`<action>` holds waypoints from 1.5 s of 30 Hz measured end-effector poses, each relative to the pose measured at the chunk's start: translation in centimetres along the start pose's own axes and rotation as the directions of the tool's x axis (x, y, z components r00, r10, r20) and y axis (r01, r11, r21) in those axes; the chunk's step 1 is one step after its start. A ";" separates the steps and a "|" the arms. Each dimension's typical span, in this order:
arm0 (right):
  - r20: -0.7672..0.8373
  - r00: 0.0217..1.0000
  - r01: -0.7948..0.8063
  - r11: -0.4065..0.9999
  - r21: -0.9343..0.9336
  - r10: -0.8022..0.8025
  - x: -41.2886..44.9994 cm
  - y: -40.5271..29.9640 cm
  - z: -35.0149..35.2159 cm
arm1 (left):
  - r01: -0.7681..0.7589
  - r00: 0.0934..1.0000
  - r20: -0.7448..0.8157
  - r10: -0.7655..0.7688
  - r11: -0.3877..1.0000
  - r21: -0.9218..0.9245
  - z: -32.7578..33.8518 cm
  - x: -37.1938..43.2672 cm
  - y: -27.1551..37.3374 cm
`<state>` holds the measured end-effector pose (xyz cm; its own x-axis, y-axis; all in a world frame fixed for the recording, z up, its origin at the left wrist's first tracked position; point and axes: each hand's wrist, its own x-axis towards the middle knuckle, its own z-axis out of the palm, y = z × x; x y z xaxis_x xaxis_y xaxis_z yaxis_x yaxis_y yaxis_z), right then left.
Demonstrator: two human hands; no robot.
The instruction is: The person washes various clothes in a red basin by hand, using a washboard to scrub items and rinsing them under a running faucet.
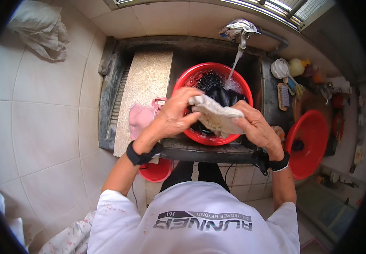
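Note:
A pale, wet cloth item [219,117] is stretched between both hands above a red plastic basin [213,65]. My left hand [179,112] grips its left end between thumb and fingers. Its right end is pinched in my right hand [257,127]. Dark wet fabric [222,95] lies in water in the basin, partly hidden by the hands. Water runs into it from a metal tap [241,43]. Beside my left wrist, a pink cloth item with a strap [141,117] rests on a speckled board [151,70].
The basin stands in a dark stone sink [202,151]. On the right ledge are a scrubbing brush [283,96], a white ladle-like scoop [280,68] and bottles [296,66]. A second red basin [310,139] leans at the right; a red bucket [156,171] is below. A cloth [41,28] hangs upper left.

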<state>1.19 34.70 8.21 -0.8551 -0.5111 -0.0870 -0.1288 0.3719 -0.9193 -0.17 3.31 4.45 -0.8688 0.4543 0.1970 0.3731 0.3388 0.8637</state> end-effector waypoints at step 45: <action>0.422 0.907 0.394 0.364 -0.844 -0.003 1.8 36.0 9.4 | -0.094 0.671 0.541 -0.507 0.665 0.741 28.7 -2.8 -30.0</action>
<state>-0.25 39.87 -28.71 -0.5627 -0.7916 -0.2380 -0.8077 0.5878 -0.0452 0.43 15.48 -35.30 -0.5961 0.5784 -0.5569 0.5712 0.7929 0.2121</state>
